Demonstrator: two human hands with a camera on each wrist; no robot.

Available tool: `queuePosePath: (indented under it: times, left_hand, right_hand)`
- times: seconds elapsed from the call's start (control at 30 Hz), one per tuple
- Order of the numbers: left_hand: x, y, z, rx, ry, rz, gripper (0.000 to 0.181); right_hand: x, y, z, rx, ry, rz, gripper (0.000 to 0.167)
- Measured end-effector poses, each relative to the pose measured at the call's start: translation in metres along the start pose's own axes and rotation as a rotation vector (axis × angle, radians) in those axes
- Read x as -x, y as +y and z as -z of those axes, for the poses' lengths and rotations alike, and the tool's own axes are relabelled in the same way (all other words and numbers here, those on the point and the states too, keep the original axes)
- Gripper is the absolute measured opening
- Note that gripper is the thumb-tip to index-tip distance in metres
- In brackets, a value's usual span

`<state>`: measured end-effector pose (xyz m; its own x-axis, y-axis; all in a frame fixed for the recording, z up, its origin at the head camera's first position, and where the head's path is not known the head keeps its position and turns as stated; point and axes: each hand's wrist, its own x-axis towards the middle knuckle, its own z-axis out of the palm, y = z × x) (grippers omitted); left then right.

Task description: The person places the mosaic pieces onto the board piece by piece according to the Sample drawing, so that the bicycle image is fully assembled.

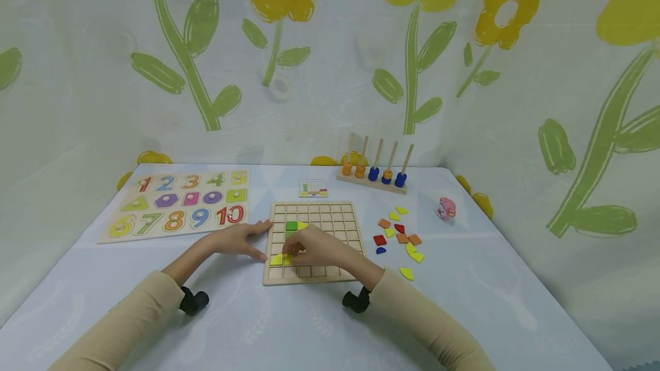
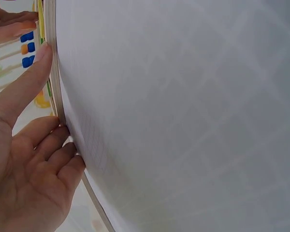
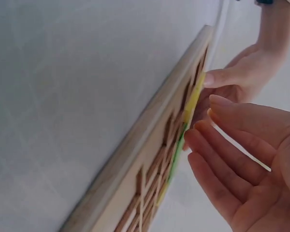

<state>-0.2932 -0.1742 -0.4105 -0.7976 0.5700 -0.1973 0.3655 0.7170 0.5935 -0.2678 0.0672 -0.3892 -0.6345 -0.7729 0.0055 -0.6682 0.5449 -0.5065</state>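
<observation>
A wooden grid board [image 1: 330, 209] lies on the table. My left hand [image 1: 238, 239] rests along its left edge, thumb and fingers spread; in the left wrist view its fingertips touch the board's side. Over the board's lower left part, my right hand [image 1: 317, 246] has its fingers loosely bent. Yellow pieces [image 1: 276, 260] sit in the grid just by its fingertips. No piece shows between thumb and forefinger in the right wrist view. Farther up the board are a green square [image 1: 291, 225] and another yellow piece [image 1: 302, 225]. My right hand covers some cells.
Loose yellow, orange, red and blue pieces [image 1: 380, 240] lie right of the board. A number puzzle [image 1: 175, 202] is on the left. Behind the board are a pattern card [image 1: 313, 188] and a peg stand with beads [image 1: 371, 181]. A small pink toy [image 1: 446, 208] sits far right.
</observation>
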Motion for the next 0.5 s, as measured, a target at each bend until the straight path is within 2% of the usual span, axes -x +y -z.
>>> queuePosePath:
  times: [0.2, 0.5]
  left_hand:
    - [0.001, 0.0, 0.0, -0.002, 0.006, -0.001, 0.093]
    - [0.002, 0.003, 0.0, -0.002, 0.002, -0.008, 0.093]
  right_hand:
    - [0.018, -0.002, 0.01, 0.026, 0.046, 0.018, 0.02]
    - [0.054, 0.012, 0.029, 0.017, 0.146, 0.005, 0.023]
